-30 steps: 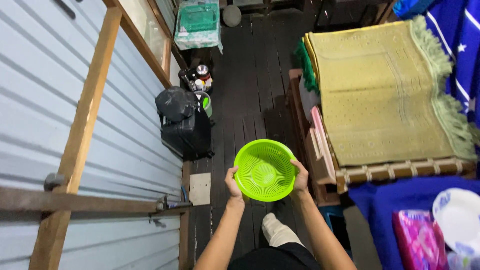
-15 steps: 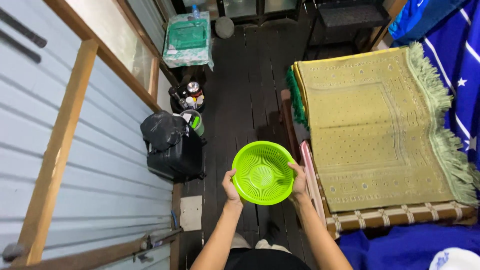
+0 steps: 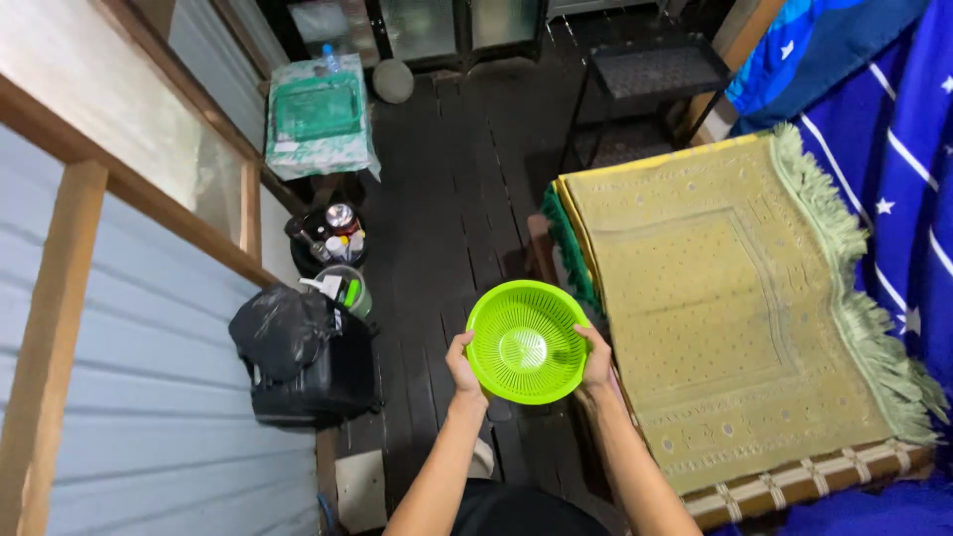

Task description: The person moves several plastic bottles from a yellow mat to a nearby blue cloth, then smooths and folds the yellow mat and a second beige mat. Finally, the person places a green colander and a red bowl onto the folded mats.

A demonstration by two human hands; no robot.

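1. A bright green basket (image 3: pixel 526 340) with lots of tiny holes is held up in front of the person, above the dark wood floor (image 3: pixel 447 189).
2. The basket is round, so it has no long side. Its open top faces up at the camera and its bottom faces the floor.
3. The left hand (image 3: pixel 461 362) grips the left rim, with the thumb on top of the edge.
4. The right hand (image 3: pixel 597 357) grips the right rim the same way.
5. Both arms reach forward from the bottom of the picture, with elbows a bit bent.
6. A yellow-green mat (image 3: pixel 730 298) with fringes lies just to the right of the basket.
7. A black bag (image 3: pixel 298 352) sits on the floor to the left, by the blue wall (image 3: pixel 149 397).
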